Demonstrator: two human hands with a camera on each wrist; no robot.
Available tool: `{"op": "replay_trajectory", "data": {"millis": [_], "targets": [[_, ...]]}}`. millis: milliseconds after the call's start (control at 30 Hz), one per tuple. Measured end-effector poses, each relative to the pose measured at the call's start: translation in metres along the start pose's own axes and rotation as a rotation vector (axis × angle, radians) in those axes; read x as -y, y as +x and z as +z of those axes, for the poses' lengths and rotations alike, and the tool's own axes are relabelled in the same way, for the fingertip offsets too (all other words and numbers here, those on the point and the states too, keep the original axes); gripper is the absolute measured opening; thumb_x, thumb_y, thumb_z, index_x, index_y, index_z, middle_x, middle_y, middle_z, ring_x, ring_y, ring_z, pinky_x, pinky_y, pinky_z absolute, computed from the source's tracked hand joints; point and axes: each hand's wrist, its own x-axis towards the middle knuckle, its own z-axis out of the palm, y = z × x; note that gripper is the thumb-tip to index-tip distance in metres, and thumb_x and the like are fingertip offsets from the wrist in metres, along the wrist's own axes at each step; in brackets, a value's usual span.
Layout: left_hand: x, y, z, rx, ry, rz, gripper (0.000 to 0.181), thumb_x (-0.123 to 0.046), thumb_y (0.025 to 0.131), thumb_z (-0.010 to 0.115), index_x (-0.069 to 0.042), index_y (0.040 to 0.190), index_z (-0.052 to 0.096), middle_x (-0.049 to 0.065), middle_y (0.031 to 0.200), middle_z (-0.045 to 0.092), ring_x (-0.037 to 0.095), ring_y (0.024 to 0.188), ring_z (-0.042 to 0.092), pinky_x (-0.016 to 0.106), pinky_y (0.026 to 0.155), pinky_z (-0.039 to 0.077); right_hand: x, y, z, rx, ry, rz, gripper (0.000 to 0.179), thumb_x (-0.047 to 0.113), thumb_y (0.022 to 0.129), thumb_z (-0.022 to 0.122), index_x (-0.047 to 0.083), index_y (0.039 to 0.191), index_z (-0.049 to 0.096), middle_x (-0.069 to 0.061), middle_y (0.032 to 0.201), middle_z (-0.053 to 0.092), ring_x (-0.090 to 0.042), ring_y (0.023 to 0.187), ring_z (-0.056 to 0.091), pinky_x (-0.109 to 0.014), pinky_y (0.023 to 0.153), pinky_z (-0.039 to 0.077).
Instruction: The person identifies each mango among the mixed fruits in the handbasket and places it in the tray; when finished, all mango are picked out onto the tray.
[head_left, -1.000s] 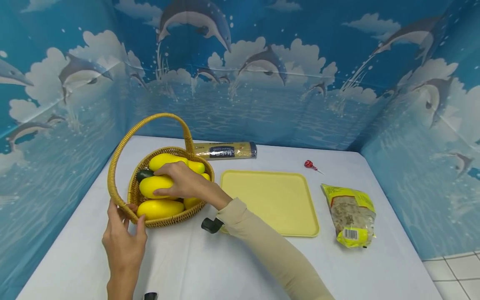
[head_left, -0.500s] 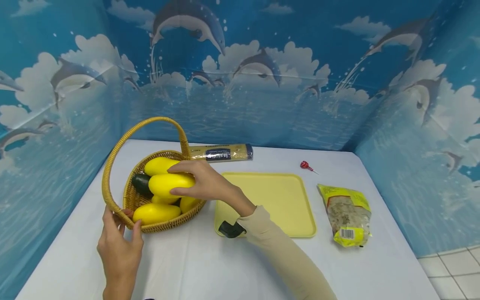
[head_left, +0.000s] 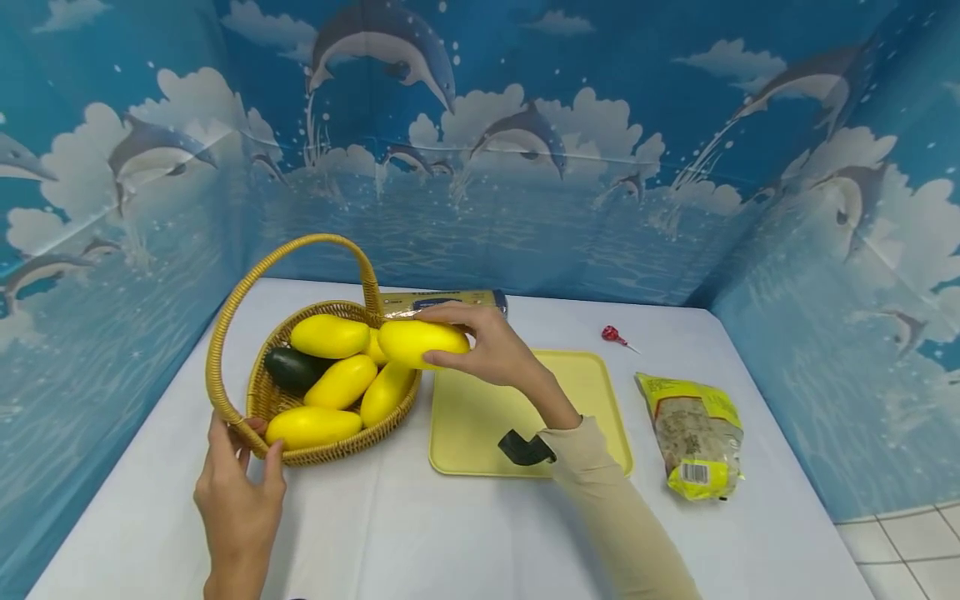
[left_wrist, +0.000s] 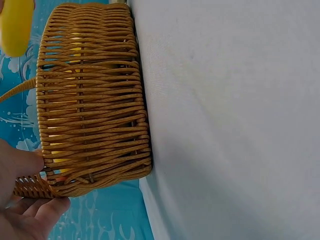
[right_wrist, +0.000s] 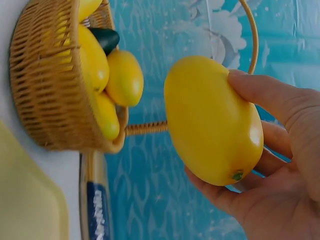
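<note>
My right hand (head_left: 491, 346) holds a yellow mango (head_left: 420, 343) between thumb and fingers, above the right rim of a wicker basket (head_left: 341, 454). In the right wrist view the held mango (right_wrist: 212, 120) is apart from the basket, its small green stem end showing. Several more yellow mangoes (head_left: 341, 382) and a dark green fruit (head_left: 294, 370) lie inside the basket. My left hand (head_left: 240, 496) grips the basket's near-left rim by the foot of its arched handle (head_left: 217, 350). The left wrist view shows the thumb and fingers on either side of that rim.
Right of the basket lies a flat yellow tray (head_left: 487, 437), partly under my right forearm. A spaghetti packet (head_left: 491, 302) lies behind it. Farther right are a red lollipop (head_left: 612, 334) and a yellow-and-clear plastic bag (head_left: 693, 433). Dolphin-printed curtain (head_left: 487, 217) encloses the back and sides.
My right hand has lifted the mango out from among the others and carried it up and to the right. My left hand has kept its grip on the basket.
</note>
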Motion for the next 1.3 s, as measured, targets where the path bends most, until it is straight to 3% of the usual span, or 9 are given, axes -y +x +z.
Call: {"op": "replay_trajectory", "data": {"millis": [167,333,600,867,1067,1300], "targets": [[0.001,0.000,0.000,0.006,0.009,-0.002,0.088,0.017,0.084,0.082,-0.003,0.160,0.043,0.023,0.118,0.069,0.044,0.120,0.069,-0.002,0.104,0.036,-0.019,-0.008,-0.012,-0.033,0.050,0.051,0.050,0.006,0.095,0.083,0.001,0.143,0.069,-0.014,0.144,0.069,-0.029,0.128,0.067,-0.035,0.100,0.065],[0.000,-0.001,0.000,-0.001,0.006,0.001,0.088,0.017,0.084,0.083,-0.003,0.160,0.044,0.023,0.117,0.069,0.044,0.120,0.070,-0.001,0.104,0.036,-0.040,-0.015,-0.018,-0.053,0.061,0.105,0.052,0.003,0.095,0.082,0.000,0.144,0.067,-0.016,0.145,0.068,-0.034,0.136,0.062,-0.040,0.104,0.064],[0.000,-0.001,-0.001,-0.002,0.000,0.001,0.087,0.017,0.084,0.083,-0.003,0.159,0.044,0.023,0.117,0.069,0.044,0.120,0.070,0.001,0.105,0.037,-0.077,-0.024,-0.016,-0.080,0.015,0.228,0.052,0.002,0.093,0.084,-0.001,0.142,0.068,-0.016,0.146,0.068,-0.035,0.136,0.063,-0.045,0.104,0.064],[0.002,-0.001,-0.001,0.004,0.012,0.003,0.086,0.017,0.084,0.083,-0.002,0.158,0.045,0.024,0.118,0.069,0.044,0.120,0.070,-0.002,0.103,0.035,-0.106,-0.031,-0.007,-0.051,0.027,0.272,0.052,-0.002,0.090,0.085,-0.005,0.139,0.069,-0.019,0.145,0.068,-0.038,0.137,0.062,-0.049,0.109,0.061],[0.001,0.000,-0.001,-0.004,0.001,0.007,0.086,0.018,0.083,0.083,-0.002,0.158,0.045,0.023,0.117,0.070,0.044,0.119,0.070,0.002,0.106,0.038,-0.123,-0.032,-0.003,-0.034,0.035,0.299,0.052,-0.001,0.090,0.086,-0.005,0.139,0.068,-0.019,0.142,0.069,-0.038,0.137,0.062,-0.046,0.113,0.058],[0.001,0.000,0.000,-0.008,-0.003,0.011,0.085,0.018,0.082,0.084,-0.002,0.156,0.047,0.022,0.117,0.070,0.043,0.118,0.071,0.002,0.105,0.039,-0.129,-0.031,-0.001,-0.025,0.060,0.293,0.055,-0.004,0.088,0.087,-0.005,0.140,0.068,-0.020,0.142,0.069,-0.038,0.139,0.060,-0.047,0.114,0.058]]}}
